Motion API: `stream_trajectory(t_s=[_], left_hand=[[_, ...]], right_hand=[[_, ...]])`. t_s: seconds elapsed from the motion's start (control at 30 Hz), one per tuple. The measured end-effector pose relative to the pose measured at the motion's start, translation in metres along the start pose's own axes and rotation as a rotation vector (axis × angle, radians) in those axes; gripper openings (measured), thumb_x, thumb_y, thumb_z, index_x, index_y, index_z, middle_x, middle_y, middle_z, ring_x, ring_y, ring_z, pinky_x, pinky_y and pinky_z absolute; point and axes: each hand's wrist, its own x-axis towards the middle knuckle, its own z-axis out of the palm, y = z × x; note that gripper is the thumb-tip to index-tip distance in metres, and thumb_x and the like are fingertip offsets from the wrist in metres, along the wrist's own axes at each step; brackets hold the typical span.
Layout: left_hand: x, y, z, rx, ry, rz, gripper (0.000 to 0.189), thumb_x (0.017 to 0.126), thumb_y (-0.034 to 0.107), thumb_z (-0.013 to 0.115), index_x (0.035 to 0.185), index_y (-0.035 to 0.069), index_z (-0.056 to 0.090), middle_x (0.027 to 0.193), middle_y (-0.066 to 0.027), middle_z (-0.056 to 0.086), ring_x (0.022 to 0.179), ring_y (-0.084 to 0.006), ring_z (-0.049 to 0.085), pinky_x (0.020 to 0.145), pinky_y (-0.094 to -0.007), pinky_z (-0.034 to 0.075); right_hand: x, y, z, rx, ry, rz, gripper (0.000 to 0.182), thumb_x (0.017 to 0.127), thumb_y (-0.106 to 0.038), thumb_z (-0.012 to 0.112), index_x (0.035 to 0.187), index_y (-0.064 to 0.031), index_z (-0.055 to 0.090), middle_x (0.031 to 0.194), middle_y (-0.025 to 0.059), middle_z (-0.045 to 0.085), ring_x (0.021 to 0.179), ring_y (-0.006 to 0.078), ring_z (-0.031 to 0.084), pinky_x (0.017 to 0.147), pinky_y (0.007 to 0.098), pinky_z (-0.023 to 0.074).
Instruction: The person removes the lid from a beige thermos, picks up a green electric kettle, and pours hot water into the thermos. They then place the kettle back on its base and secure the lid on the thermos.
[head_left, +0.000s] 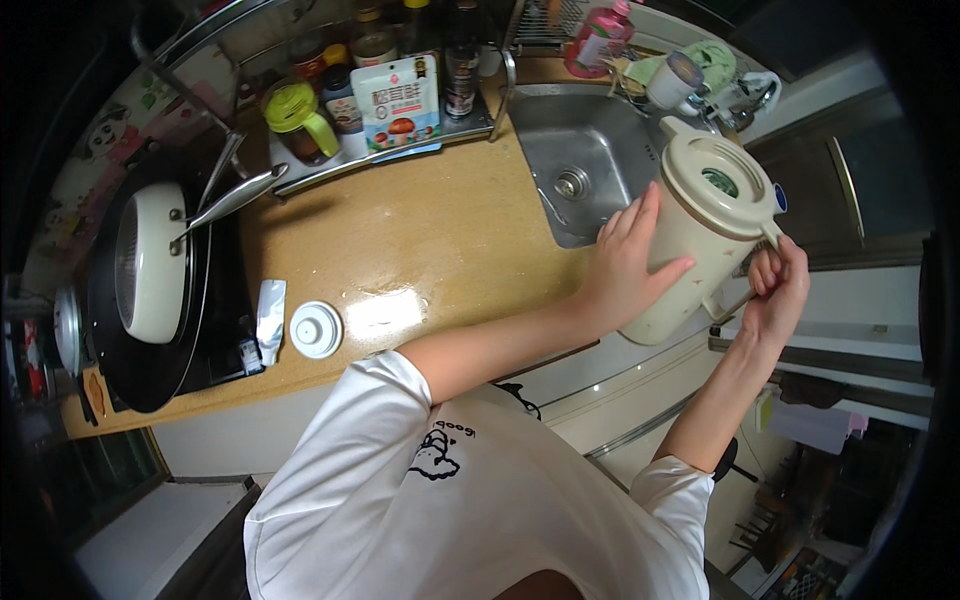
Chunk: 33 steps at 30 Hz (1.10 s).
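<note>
A cream thermos jug leans at an angle past the counter's front edge, beside the sink. Its round lid ring has a central opening with shiny green glass visible inside. My left hand lies against the jug's body, thumb spread towards me and fingers along its side. At the handle side, my right hand is closed around the handle, its fingertips just under the lid's small tab; the handle is partly hidden by the fingers. On the wooden counter sits a round white stopper.
A steel sink is set into the counter's right part. Left are a black wok and a cream pan with a metal handle. A shelf carries bottles, a green-lidded jar and a pouch. A silver tube lies nearby.
</note>
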Motion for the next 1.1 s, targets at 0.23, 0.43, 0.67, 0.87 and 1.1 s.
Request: stream_trajectory(t_s=[0.23, 0.43, 0.67, 0.87, 1.1], left_hand=[[-0.011, 0.012, -0.104, 0.224, 0.12, 0.196, 0.092, 0.063, 0.026, 0.077, 0.133, -0.001, 0.024, 0.134, -0.0182, 0.031, 0.124, -0.028, 0.031, 0.102, -0.0359, 0.027], [-0.03, 0.028, -0.2, 0.33, 0.115, -0.009, 0.097, 0.053, 0.032, 0.082, 0.129, -0.002, 0.031, 0.128, -0.0199, 0.04, 0.121, -0.0305, 0.036, 0.101, -0.0376, 0.029], [-0.067, 0.029, -0.258, 0.47, 0.303, -0.175, 0.093, 0.052, 0.03, 0.083, 0.128, -0.001, 0.037, 0.125, -0.0189, 0.045, 0.119, -0.0282, 0.041, 0.099, -0.0352, 0.031], [-0.077, 0.021, -0.274, 0.457, 0.354, -0.217, 0.092, 0.052, 0.03, 0.083, 0.126, -0.003, 0.039, 0.124, -0.02, 0.046, 0.119, -0.028, 0.04, 0.099, -0.0339, 0.031], [-0.075, 0.004, -0.276, 0.466, 0.374, -0.198, 0.091, 0.051, 0.031, 0.083, 0.124, -0.005, 0.041, 0.124, -0.0214, 0.045, 0.119, -0.0292, 0.04, 0.099, -0.0355, 0.031]], right_hand=[[-0.016, 0.008, 0.054, 0.39, -0.155, 0.01, 0.022, 0.081, -0.013, 0.048, 0.06, -0.0075, 0.042, 0.049, -0.0032, 0.033, 0.038, 0.0052, 0.029, 0.035, 0.0187, 0.0222], [-0.035, 0.049, 0.144, 0.469, -0.265, 0.209, 0.019, 0.077, -0.017, 0.052, 0.061, -0.0069, 0.048, 0.045, -0.0054, 0.03, 0.036, 0.0049, 0.026, 0.034, 0.0196, 0.0194], [-0.052, 0.107, 0.218, 0.581, -0.587, 0.343, 0.027, 0.075, -0.017, 0.05, 0.051, -0.0107, 0.039, 0.043, -0.0047, 0.029, 0.033, 0.0064, 0.027, 0.034, 0.0214, 0.02], [-0.062, 0.124, 0.244, 0.505, -0.679, 0.333, 0.029, 0.078, -0.017, 0.043, 0.052, -0.0151, 0.032, 0.044, -0.0063, 0.024, 0.036, 0.0056, 0.021, 0.035, 0.0218, 0.0169], [-0.058, 0.129, 0.249, 0.492, -0.654, 0.333, 0.029, 0.078, -0.017, 0.042, 0.051, -0.0147, 0.032, 0.043, -0.0057, 0.025, 0.036, 0.0059, 0.022, 0.035, 0.0221, 0.0175]])
